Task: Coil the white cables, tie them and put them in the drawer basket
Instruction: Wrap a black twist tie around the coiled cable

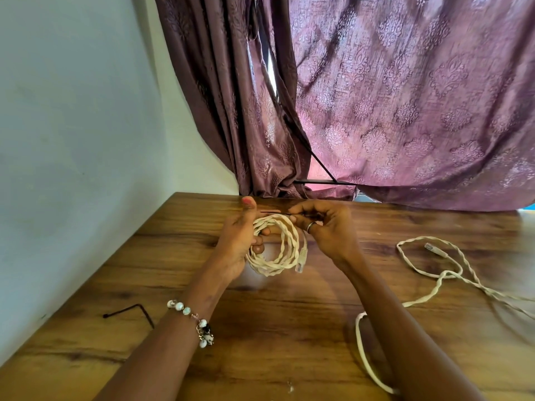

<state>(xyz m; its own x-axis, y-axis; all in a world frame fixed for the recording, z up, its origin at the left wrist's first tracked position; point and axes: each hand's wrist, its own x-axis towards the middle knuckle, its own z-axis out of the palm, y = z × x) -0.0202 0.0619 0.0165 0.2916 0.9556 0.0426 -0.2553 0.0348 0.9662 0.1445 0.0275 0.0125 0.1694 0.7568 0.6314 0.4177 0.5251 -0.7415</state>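
- Left hand (240, 241) curls round the coil (276, 246), centre frame, held above the table (173, 270); its loops stand open toward the camera
- Right hand (327, 227) pinches a thin black tie (275, 213) running level, left to right, across the coil's top rim; likely next it wraps that rim
- Cables: two, one coiled, one loose cable (434, 280) at right; spare tie (130, 311) lower left; no basket in view
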